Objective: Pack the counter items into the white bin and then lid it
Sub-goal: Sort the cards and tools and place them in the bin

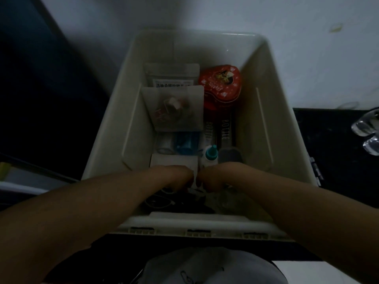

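Observation:
The white bin [268,124] stands open on the counter, seen from above. Inside lie a red heart-shaped tin [220,85], a labelled pouch [172,75], a clear pouch [174,107], two dark tubes marked BOTTLE [224,130], a blue item [185,144], a teal-capped small bottle [210,156] and a white box [174,161]. My left hand [178,177] and my right hand [213,178] reach down side by side at the bin's near end, over a dark tangle of items [174,201]. Their fingers point downward and are hidden.
The black counter [332,144] runs to the right, with clear glass pieces [367,130] near its right edge. A white wall rises behind the bin. Small hinges [315,170] sit on the bin's right rim. The left side is dark.

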Tool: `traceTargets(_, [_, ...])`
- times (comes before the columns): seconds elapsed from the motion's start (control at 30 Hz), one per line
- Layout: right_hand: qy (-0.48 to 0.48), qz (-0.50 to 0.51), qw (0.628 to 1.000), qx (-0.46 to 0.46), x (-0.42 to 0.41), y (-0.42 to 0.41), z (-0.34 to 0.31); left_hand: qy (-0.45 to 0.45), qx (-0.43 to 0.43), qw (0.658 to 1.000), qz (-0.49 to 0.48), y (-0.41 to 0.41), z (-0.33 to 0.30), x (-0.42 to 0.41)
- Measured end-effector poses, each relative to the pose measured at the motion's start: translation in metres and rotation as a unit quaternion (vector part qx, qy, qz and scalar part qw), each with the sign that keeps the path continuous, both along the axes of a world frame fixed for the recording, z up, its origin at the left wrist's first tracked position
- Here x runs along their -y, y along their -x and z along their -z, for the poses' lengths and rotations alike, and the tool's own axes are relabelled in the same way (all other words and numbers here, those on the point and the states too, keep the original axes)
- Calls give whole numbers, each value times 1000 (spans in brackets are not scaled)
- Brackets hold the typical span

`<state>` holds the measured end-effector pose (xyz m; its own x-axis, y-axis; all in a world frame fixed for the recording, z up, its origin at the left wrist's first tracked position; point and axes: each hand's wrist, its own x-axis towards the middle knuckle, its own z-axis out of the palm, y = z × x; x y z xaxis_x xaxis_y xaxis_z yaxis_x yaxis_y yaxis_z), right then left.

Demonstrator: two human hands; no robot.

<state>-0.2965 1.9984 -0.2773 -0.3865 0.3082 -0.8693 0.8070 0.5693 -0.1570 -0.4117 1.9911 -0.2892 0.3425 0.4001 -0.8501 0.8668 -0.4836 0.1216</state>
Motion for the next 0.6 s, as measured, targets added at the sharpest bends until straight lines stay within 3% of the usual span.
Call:
traceTargets(0.13, [9,-4,1000,6,0,1,0,15,31,999,-12,-4,3,3])
traceTargets(0.33, [12,-9,1000,7,-1,0,2,34,-19,999,-31,4,9,5])
traceTargets(0.6, [7,-12,1000,7,2,0,5,14,-11,1000,0,1,7,0])
